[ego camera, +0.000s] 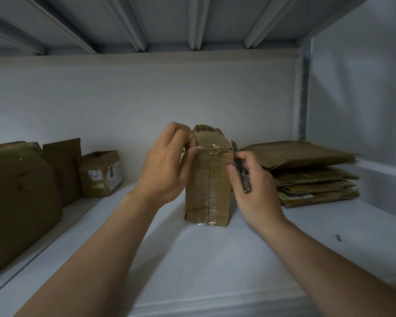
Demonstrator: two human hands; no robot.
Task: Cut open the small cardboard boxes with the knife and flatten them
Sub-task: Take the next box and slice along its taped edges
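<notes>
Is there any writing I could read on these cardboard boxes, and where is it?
"10" on the top flap of the taped box; the mark after it is blurred.
White labels on the small open box: too small to read.
Labels in the flattened cardboard stack: too dim to read.

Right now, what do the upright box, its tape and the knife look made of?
Upright box: brown cardboard, matte, creased and dented. Tape: clear glossy film, probably plastic; it glints and wrinkles. Knife: dark, slightly shiny handle, plastic or metal, cannot tell.
</notes>
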